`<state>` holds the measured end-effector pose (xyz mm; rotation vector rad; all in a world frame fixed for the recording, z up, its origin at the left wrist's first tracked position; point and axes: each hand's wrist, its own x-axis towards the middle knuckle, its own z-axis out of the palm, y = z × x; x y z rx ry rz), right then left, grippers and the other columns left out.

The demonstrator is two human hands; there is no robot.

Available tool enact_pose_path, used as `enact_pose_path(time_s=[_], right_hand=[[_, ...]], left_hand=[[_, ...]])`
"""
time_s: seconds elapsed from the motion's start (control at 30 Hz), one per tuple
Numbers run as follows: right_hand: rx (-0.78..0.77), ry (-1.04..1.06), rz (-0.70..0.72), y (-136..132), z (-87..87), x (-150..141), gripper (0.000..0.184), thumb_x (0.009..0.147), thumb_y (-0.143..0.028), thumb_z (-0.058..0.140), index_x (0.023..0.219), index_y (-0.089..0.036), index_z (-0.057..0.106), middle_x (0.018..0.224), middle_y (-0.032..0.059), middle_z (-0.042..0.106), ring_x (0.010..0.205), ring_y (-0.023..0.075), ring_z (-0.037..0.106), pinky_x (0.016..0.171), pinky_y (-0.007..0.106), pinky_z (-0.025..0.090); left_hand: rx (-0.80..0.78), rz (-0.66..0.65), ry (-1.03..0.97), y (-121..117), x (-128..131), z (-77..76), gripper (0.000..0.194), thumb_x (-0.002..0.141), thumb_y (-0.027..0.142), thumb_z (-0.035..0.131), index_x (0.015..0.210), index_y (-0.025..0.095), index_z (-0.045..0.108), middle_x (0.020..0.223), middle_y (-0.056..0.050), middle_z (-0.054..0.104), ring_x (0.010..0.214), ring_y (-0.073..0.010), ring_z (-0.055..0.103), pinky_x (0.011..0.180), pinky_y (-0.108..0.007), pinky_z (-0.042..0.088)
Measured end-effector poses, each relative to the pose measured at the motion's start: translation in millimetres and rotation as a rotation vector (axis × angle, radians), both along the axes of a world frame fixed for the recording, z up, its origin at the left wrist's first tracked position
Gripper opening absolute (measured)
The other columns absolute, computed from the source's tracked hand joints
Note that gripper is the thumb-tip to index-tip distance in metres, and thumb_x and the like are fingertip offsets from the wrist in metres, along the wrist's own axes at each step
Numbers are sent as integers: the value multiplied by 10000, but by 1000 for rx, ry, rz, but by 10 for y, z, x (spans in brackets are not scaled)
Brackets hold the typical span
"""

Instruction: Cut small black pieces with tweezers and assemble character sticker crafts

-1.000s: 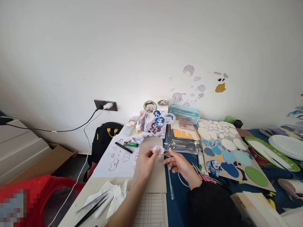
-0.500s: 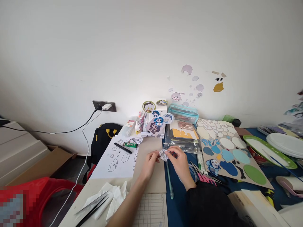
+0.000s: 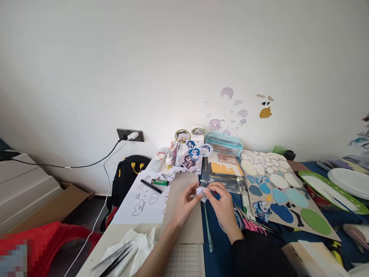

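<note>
Between my two hands is a small white paper cutout (image 3: 202, 193) with dark line drawing on it. My left hand (image 3: 188, 201) pinches its left side with thumb and fingers. On the right side, my right hand (image 3: 219, 200) grips the same cutout, its thumb across the front. Both hands are raised over the grey cardboard sheet (image 3: 184, 223). Below my right hand a teal pen (image 3: 208, 231) lies on the blue surface, and pink-handled scissors (image 3: 255, 227) rest to the right of my wrist.
At left are a printed drawing sheet (image 3: 135, 209), a black marker (image 3: 151, 186) and tweezers (image 3: 115, 259) on crumpled tissue (image 3: 144, 246). A board of coloured paper shapes (image 3: 288, 192) lies right. Behind stand a clear pencil case (image 3: 224, 145) and paper character cutouts (image 3: 193, 154).
My right hand, open and beside the cutout a second ago, has come in and closed on its right side. The cutout has shifted slightly right and down; the view has tilted a little.
</note>
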<state>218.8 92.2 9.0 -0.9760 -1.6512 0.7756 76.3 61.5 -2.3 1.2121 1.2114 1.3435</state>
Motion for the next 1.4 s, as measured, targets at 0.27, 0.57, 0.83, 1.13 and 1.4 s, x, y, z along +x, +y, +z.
enact_pose_path(time_s=[0.27,0.57,0.83,1.13,1.4], right_hand=[[-41,-24,8,93,-79,28,199,786,-372,586,779,-186,656,850,70,633,744,193,550,633,286,423],[-22,-117,-94,54,-123,4,384,791,-393,569,1123,-207,617,853,63,629,709,192,520,671,314,413],[-177,5,-18,167,-169,60,287,746,-449,611,829,-178,662,828,73,650,706,198,563,618,292,440],[-210,107,35,178,-146,81,265,729,-438,626,693,-176,628,830,73,614,764,207,559,660,290,439],[-294,189,2,181,-57,145,293,716,-457,634,730,-165,647,789,72,632,746,210,571,676,297,440]], left_hand=[[-16,60,26,36,3,8,364,677,537,639,668,174,614,667,-2,607,682,-154,545,643,-248,426],[-23,126,58,33,-7,-1,371,685,543,627,677,172,626,667,-10,609,682,-159,545,649,-252,423],[-54,138,64,43,-17,3,378,679,553,620,678,175,626,653,-13,617,685,-166,560,629,-247,416],[-87,107,35,23,-3,17,365,698,510,627,840,176,665,795,-26,665,752,-172,581,645,-245,421],[3,114,-49,-10,18,9,428,828,517,454,1028,162,585,815,-60,668,713,-170,573,642,-276,430]])
